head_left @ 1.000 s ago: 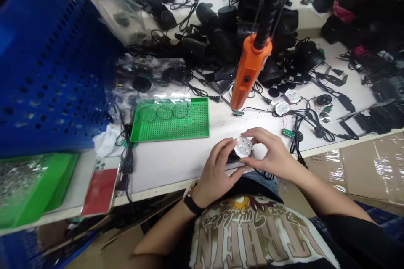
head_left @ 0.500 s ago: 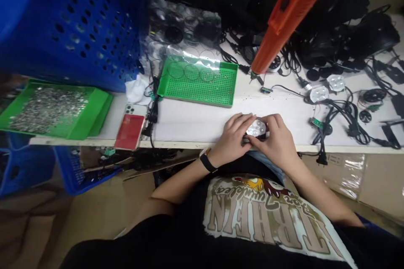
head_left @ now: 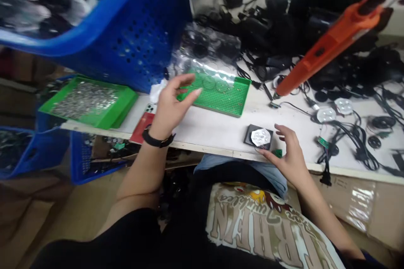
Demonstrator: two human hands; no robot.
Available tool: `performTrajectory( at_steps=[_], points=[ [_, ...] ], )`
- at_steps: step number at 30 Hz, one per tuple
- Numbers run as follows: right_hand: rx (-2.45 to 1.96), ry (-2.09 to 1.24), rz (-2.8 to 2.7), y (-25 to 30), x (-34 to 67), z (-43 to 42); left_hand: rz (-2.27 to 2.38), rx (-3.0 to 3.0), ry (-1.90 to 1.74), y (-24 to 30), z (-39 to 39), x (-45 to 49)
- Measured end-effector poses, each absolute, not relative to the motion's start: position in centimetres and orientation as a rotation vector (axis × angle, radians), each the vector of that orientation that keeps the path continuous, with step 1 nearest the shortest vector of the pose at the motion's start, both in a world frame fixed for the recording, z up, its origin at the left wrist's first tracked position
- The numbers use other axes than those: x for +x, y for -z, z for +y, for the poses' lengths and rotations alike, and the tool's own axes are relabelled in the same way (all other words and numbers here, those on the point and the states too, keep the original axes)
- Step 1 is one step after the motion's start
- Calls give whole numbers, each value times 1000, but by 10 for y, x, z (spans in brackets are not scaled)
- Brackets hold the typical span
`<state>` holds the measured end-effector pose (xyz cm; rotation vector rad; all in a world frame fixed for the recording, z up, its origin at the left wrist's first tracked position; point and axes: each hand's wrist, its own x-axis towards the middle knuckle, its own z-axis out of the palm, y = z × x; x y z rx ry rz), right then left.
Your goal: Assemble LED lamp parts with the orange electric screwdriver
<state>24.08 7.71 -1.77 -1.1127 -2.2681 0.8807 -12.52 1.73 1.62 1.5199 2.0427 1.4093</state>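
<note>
A silver octagonal LED plate (head_left: 261, 137) rests on a black square base (head_left: 249, 135) near the bench's front edge. My right hand (head_left: 288, 151) is around its right side, fingers apart, thumb tip at the near edge; whether the thumb touches it I cannot tell. A small green circuit board (head_left: 277, 153) lies beside that thumb. My left hand (head_left: 173, 107) is raised by the left end of the green perforated tray (head_left: 217, 107), fingers spread and nothing in them. A few small metal pieces lie in that tray, with clear plastic sheeting over its back part.
An orange electric screwdriver (head_left: 303, 73) hangs at the right. A green bin (head_left: 121, 107) of small metal parts and a red phone (head_left: 142, 128) are at left, below a large blue basket (head_left: 135, 46). Cables (head_left: 350, 143) and LED plates (head_left: 326, 114) lie at right.
My left hand has let go of the LED piece and moved left to the green tray. The piece now sits on the bench, and my right hand has opened. The view has shifted.
</note>
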Motion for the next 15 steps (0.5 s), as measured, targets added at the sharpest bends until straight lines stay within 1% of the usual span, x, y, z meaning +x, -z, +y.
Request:
performTrajectory(
  at_steps=[3,10,15],
  points=[
    [-1148,-938,-2207,14,247,80,1994,1508,-1392,-9,15,-109],
    [-1150,-1036,-2117,18,259,79,1945,1496,-1228,22,5,-54],
    [-1141,-1081,-2047,23,262,85,2045,1586,-1136,19,11,-47]
  ],
)
